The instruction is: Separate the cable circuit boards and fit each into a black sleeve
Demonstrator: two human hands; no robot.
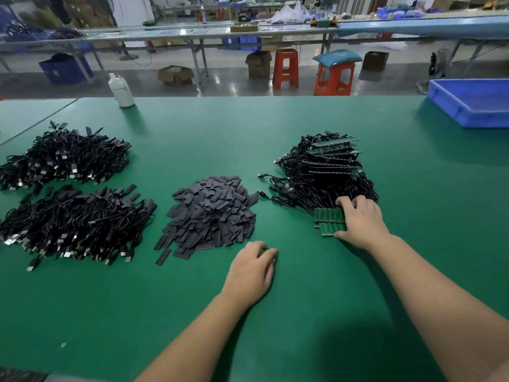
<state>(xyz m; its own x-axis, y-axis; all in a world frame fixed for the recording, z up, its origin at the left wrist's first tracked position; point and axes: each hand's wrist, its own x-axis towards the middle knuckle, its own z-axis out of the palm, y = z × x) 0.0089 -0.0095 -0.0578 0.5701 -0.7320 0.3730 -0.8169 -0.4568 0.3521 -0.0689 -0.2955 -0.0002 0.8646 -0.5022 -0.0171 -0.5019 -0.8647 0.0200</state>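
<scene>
A green panel of joined circuit boards (329,220) lies on the green table at the near edge of a tangle of black cables with more stacked panels (325,166). My right hand (362,219) grips that panel's right side, thumb at its near corner and fingers curled over its far edge. A heap of flat black sleeves (212,213) sits in the middle of the table. My left hand (252,271) rests on the table just near-right of the sleeve heap, fingers loosely curled and holding nothing.
Two piles of sleeved black cables lie at the left, one farther (66,158) and one nearer (74,224). A white bottle (121,91) stands at the table's far edge. A blue tray (473,102) sits at the far right corner.
</scene>
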